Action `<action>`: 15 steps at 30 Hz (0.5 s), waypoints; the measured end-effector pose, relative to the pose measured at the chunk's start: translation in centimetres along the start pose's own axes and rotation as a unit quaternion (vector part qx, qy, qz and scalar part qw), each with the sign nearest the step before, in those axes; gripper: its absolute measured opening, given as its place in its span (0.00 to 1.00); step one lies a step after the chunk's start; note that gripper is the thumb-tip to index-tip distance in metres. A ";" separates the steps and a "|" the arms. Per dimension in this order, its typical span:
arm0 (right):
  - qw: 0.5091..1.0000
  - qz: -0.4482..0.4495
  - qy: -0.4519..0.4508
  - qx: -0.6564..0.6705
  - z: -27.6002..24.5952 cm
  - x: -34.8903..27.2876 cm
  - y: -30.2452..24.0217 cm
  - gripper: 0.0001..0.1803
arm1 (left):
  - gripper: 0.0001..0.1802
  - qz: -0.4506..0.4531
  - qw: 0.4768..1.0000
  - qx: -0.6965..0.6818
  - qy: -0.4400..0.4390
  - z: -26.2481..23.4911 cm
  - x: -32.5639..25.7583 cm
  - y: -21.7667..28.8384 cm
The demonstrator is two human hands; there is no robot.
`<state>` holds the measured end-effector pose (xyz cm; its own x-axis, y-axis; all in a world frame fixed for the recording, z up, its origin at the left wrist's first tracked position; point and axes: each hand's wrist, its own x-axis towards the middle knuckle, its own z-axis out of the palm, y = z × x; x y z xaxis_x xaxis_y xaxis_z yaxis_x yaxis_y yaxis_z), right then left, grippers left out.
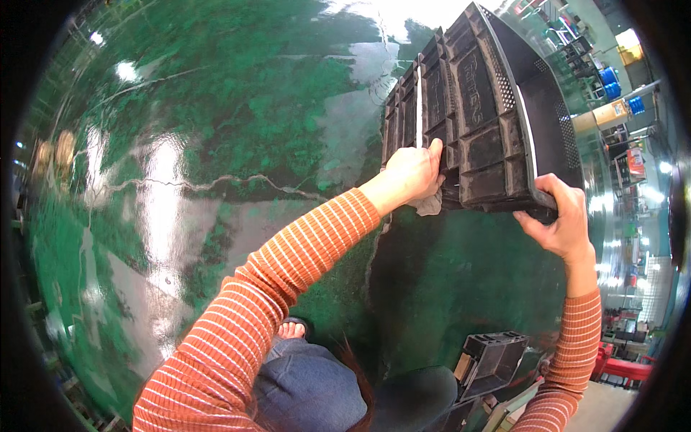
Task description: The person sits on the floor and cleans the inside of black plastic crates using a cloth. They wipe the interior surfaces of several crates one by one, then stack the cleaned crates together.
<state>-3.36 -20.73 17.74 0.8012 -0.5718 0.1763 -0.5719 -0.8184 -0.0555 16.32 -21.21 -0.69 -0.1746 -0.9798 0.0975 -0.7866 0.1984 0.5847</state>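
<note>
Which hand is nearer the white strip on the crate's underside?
Left. The left hand touches the white strip at its lower end; the right hand grips the crate rim, apart from it.

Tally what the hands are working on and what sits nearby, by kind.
Black plastic crates: 2, one tipped up and held, one on the floor near the person's knees
Pale cloths: 1, under the left hand
Hands: 2, with the right hand gripping the held crate's lower corner
Total: 5
</note>
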 end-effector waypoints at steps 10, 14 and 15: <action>1.000 0.021 -0.006 0.000 1.0 3.3 3.0 0.22 | 0.26 0.012 1.000 0.001 0.002 -0.3 -0.3 -0.5; 1.000 0.023 0.002 0.005 1.5 4.6 4.4 0.22 | 0.30 0.022 1.000 0.009 -0.002 -0.3 0.0 -0.6; 1.000 0.003 0.024 0.003 1.5 4.7 4.2 0.21 | 0.31 0.023 1.000 0.013 -0.008 -0.4 0.1 -0.8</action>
<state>-1.73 -26.96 16.83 0.7883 -0.5737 0.2222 -0.5758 -0.8152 -0.0620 17.15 -21.47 -0.79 -0.2200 -0.9693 0.1099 -0.7924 0.2433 0.5593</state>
